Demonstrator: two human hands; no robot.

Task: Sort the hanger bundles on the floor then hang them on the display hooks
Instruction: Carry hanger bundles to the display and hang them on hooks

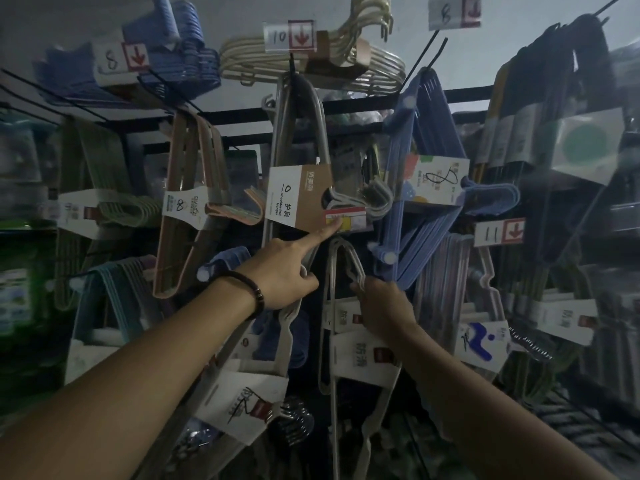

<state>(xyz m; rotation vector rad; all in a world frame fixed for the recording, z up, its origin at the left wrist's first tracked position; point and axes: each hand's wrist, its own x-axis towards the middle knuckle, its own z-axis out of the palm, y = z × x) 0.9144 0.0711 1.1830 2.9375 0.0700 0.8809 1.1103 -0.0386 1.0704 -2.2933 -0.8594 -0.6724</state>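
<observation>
A grey hanger bundle point(304, 140) with a brown and white card sleeve point(298, 199) hangs from a black display hook point(294, 69) at the centre. My left hand point(287, 271) points its index finger at the price sticker point(346, 218) on that sleeve, while its lower fingers curl around a grey hanger edge. My right hand point(384, 306) is shut on the top of a second grey hanger bundle point(341, 341) with a white sleeve, held just below the first.
The rack is crowded with hanging bundles: pink point(188, 202) at left, blue point(412, 188) at right, cream point(322, 64) above, dark ones point(554, 98) far right. Price tags read 10 point(289, 37), 8 point(121, 60) and 11 point(498, 232).
</observation>
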